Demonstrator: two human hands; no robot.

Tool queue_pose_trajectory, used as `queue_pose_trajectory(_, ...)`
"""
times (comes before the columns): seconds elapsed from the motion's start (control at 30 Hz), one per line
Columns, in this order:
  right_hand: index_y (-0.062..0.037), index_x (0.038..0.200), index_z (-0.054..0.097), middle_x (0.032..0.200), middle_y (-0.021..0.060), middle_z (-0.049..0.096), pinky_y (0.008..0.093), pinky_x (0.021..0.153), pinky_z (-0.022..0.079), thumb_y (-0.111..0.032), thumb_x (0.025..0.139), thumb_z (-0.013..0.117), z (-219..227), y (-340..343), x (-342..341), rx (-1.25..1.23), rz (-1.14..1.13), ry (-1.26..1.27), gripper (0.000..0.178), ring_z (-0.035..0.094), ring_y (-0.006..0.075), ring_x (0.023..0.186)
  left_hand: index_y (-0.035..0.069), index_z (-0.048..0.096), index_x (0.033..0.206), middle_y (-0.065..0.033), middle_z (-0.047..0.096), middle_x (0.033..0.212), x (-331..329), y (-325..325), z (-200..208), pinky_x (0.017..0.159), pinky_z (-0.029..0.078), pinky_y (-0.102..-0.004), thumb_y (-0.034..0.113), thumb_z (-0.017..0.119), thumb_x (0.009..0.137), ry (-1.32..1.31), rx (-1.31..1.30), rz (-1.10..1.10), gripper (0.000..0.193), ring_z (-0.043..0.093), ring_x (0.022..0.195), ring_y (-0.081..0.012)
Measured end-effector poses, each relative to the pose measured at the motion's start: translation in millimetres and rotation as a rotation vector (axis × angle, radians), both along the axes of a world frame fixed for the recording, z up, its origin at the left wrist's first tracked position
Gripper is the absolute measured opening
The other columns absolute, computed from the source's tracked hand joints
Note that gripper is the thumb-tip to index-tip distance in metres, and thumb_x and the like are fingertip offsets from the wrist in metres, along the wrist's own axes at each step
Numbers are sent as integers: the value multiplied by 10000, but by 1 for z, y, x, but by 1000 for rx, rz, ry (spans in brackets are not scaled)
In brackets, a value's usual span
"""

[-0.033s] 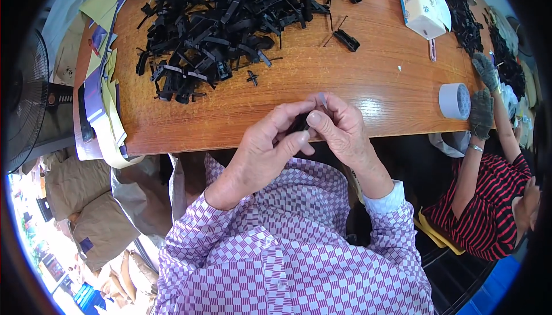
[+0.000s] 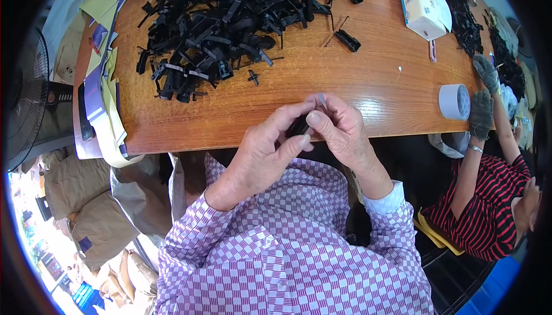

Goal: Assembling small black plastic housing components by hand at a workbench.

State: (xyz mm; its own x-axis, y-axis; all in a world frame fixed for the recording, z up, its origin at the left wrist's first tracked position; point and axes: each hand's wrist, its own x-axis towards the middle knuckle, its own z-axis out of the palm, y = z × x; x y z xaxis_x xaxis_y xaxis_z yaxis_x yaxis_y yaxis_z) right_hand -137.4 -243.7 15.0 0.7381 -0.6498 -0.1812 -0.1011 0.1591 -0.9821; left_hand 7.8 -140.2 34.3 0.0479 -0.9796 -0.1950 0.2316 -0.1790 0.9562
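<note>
Both my hands meet at the table's near edge, with a small black plastic part (image 2: 298,126) between them. My left hand (image 2: 265,145) is closed around it, thumb and fingers wrapped about its near side. My right hand (image 2: 346,131) pinches at its upper right end, thumb bent over it. A thin pale grey strip (image 2: 322,101) sticks up between the right fingers. Most of the part is hidden by my fingers, so its exact kind does not show. Beyond my hands lies a big heap of similar black plastic parts (image 2: 230,25), with a small cross-shaped black piece (image 2: 253,77) beside it.
One black part (image 2: 347,40) lies apart from the heap. Rightward are a tissue pack (image 2: 422,10) and a roll of white tape (image 2: 454,101). A co-worker's gloved hands (image 2: 482,114) rest at the right table edge. Papers (image 2: 106,102) and a fan (image 2: 26,96) are at left.
My fingers have shifted very slightly, and a little more of the black part shows between them. Nothing else has visibly moved.
</note>
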Motion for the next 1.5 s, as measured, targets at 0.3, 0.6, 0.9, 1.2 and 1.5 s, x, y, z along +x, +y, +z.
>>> queue_pose_trajectory(0.3,17,1125,534,849,-11,549,185,650,488,-213,943,557,16,17,20,17,24,13,294,540,44,725,17,461,1276,-106,574,1159,2,17,-9,810,495,-258,-32,504,904,-180,-97,154,378,605,980,-148)
queue_pose_trajectory(0.6,8,1315,400,673,-40,433,179,427,243,-327,993,422,26,51,42,99,-12,55,464,348,28,498,33,494,1247,-127,645,983,15,27,-15,766,497,-256,9,519,913,-308,-227,402,336,644,902,-167)
queue_pose_trajectory(0.9,-48,1339,379,656,-61,407,166,420,241,-267,998,425,20,55,48,139,12,4,407,333,13,498,26,520,1224,-152,645,1015,15,30,-13,764,509,-280,-17,535,890,-374,-201,440,337,652,938,-202)
queue_pose_trajectory(1.2,-56,1303,426,630,-63,411,196,420,273,-234,980,471,13,29,42,146,159,-33,371,339,26,493,-16,602,1118,-172,637,1003,18,28,6,767,507,-295,-72,559,844,-587,-154,428,283,645,924,-252)
queue_pose_trajectory(1.5,-72,1132,518,620,138,574,379,502,449,-195,847,651,4,-91,-2,-1082,-280,562,338,577,312,540,13,589,1153,-107,603,1089,123,212,-17,790,475,-261,29,535,881,-1018,341,897,277,611,908,-169)
